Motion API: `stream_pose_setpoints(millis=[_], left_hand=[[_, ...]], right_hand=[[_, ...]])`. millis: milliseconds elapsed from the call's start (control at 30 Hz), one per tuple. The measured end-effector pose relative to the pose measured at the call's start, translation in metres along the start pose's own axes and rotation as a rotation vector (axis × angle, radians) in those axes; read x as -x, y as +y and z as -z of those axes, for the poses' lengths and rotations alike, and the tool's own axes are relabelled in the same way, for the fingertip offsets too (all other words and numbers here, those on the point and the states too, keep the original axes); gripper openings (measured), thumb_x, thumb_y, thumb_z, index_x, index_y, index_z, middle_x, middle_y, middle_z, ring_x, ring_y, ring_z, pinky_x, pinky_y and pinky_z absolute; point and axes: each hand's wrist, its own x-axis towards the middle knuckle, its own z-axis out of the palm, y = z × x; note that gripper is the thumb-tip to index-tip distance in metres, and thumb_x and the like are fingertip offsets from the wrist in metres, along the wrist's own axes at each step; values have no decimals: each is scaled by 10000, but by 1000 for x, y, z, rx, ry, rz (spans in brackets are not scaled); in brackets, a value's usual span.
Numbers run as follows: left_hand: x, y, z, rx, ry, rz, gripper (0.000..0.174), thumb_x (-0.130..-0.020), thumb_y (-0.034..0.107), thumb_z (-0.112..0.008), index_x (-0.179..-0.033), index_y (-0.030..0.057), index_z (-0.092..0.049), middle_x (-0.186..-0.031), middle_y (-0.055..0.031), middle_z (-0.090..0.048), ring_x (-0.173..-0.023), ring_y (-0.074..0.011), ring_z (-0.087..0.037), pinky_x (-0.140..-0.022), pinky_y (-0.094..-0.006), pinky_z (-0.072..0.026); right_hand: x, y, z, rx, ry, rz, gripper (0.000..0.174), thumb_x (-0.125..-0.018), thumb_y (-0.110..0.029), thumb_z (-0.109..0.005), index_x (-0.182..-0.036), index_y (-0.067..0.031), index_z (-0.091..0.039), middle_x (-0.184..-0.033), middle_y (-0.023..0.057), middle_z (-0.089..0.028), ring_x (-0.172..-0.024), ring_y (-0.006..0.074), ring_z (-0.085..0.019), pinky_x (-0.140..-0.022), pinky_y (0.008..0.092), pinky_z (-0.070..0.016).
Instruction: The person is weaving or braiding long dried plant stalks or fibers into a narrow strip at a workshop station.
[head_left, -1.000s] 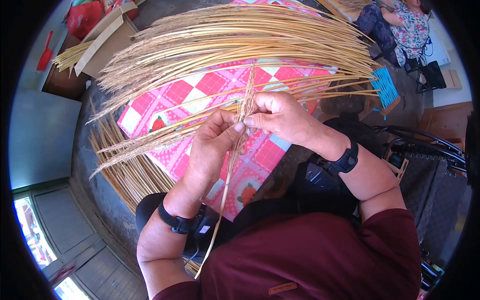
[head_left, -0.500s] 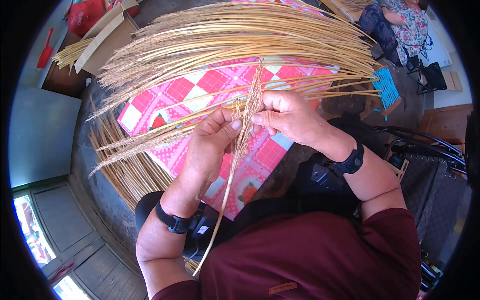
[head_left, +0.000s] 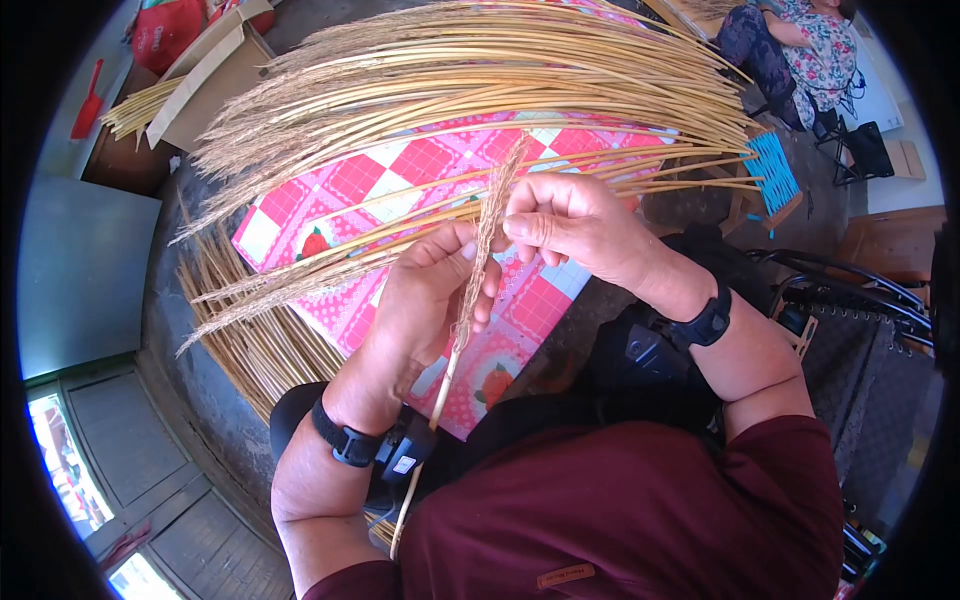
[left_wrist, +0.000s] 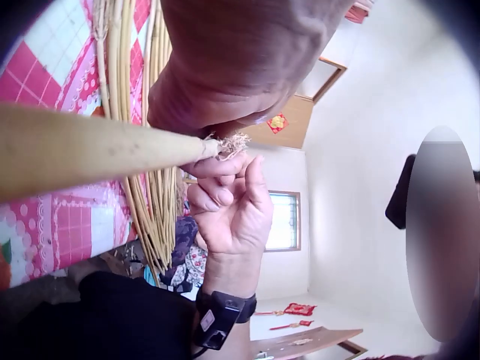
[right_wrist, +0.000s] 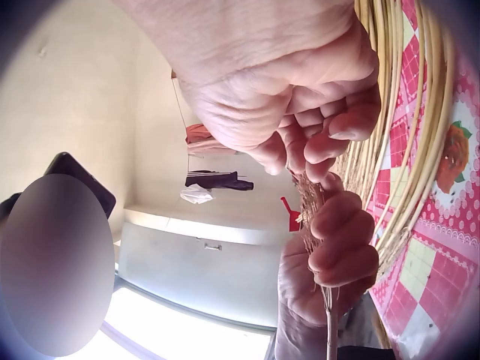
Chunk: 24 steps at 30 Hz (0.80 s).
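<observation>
A single dry stalk with a feathery seed head [head_left: 485,240] stands tilted between the hands, its pale stem [head_left: 447,385] running down beside the left forearm. The left hand [head_left: 425,290] grips the seed head, fingers curled round it, as the right wrist view also shows for that hand [right_wrist: 330,255]. Thumb and bent fingers of the right hand [head_left: 575,225] are at the seed head's right side; in the right wrist view its fingertips [right_wrist: 315,169] touch strands near the top. In the left wrist view the stem [left_wrist: 97,150] crosses close to the camera.
Many long stalks [head_left: 450,90] lie across the pink checked cloth [head_left: 530,310], with several loose ones [head_left: 340,260] nearer. More stalks [head_left: 270,330] lie at the left. A cardboard box [head_left: 205,95] is at the upper left, a blue-strapped stool [head_left: 773,172] at the right. Another person [head_left: 815,60] sits beyond.
The right hand has shifted slightly from the seed head's middle, and the strands that were spread apart now lie closer together. The left hand still grips the stalk, its fingers showing further round it.
</observation>
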Motion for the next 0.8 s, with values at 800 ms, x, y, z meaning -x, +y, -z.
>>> stream_pose_setpoints(millis=[800], left_hand=[[2,-2,1,-193,-164,-121,130,-922,119,-508,-982,7,-535,-817,-105,-619,-700,-149,-614,-553,-262,-528]], right_hand=[[2,-2,-2,3,158,-74,198,-861,-212,-615,-806,-23,-597,-635,13,-577,-517,42,-462,-469,195,-359]])
